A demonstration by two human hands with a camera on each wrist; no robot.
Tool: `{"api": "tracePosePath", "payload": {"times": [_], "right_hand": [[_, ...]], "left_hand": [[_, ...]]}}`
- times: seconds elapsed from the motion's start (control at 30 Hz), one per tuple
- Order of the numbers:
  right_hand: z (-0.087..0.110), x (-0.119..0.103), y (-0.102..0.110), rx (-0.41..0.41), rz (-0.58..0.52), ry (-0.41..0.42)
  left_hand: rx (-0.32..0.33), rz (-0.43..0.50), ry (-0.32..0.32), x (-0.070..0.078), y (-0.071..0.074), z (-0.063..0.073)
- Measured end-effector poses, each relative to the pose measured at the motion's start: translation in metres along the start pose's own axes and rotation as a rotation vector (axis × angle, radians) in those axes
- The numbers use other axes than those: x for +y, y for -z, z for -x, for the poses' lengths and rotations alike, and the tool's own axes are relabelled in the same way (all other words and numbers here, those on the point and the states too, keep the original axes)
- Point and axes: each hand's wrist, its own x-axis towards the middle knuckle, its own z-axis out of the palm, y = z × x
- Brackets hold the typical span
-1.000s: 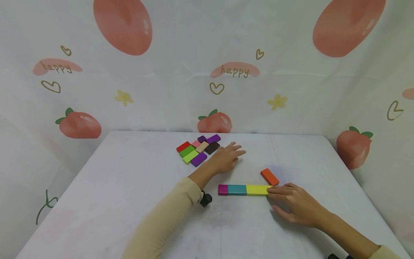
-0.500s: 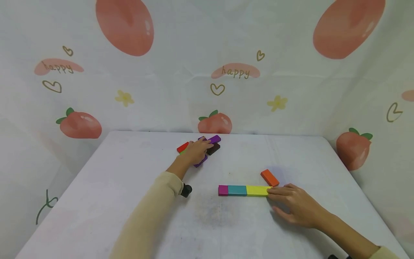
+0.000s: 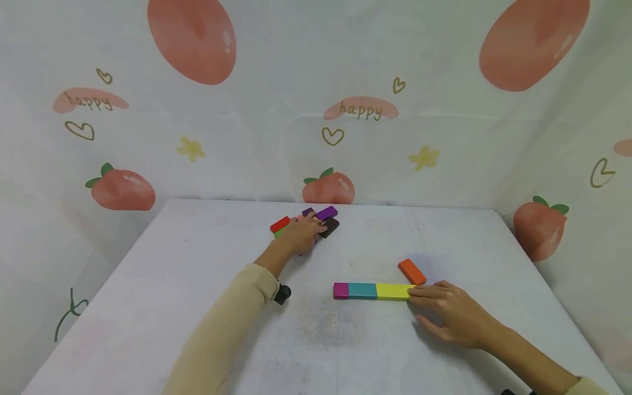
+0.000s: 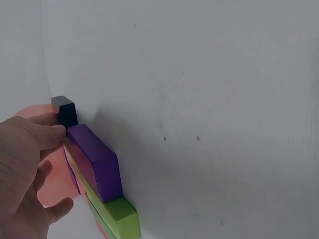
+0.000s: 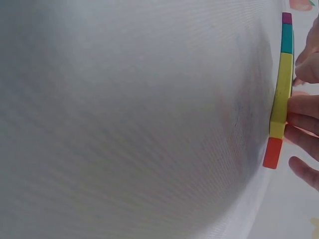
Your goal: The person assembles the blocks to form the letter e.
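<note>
My left hand (image 3: pixel 300 235) reaches over the cluster of coloured blocks at the back of the table. Its thumb and finger pinch the end of a black block (image 4: pixel 66 110) in the left wrist view. A purple block (image 4: pixel 99 162) and a lime green block (image 4: pixel 125 219) lie right beside it. Fingertips of my right hand (image 3: pixel 453 315) rest on the right end of a long yellow block (image 3: pixel 391 292). That block lines up end to end with a teal block (image 3: pixel 362 291) and a magenta block (image 3: pixel 340 291). Behind the yellow block lies an orange block (image 3: pixel 412 271), angled.
At the back, a red block (image 3: pixel 280 224) and another purple block (image 3: pixel 327 213) show around the left hand, which hides several others. The white table (image 3: pixel 222 307) meets a cloth backdrop (image 3: pixel 266 148) printed with peaches.
My left hand has moved leftward from beyond the cluster onto it, and the black block has shifted slightly to the right. My right hand stays on the yellow block.
</note>
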Motion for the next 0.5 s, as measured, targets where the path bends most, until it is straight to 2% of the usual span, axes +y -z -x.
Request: {"api": "tracePosePath", "payload": {"times": [0.17, 0.4, 0.5], "right_hand": [[0.001, 0.001, -0.001, 0.008, -0.004, 0.003], [0.001, 0.001, -0.001, 0.014, -0.009, 0.009], [0.001, 0.000, 0.000, 0.017, -0.010, 0.008]], "left_hand": [[0.025, 0.028, -0.021, 0.006, -0.003, -0.002], [0.044, 0.018, -0.077, 0.019, -0.004, -0.007], [0.049, 0.050, -0.103, 0.024, -0.006, -0.011]]}}
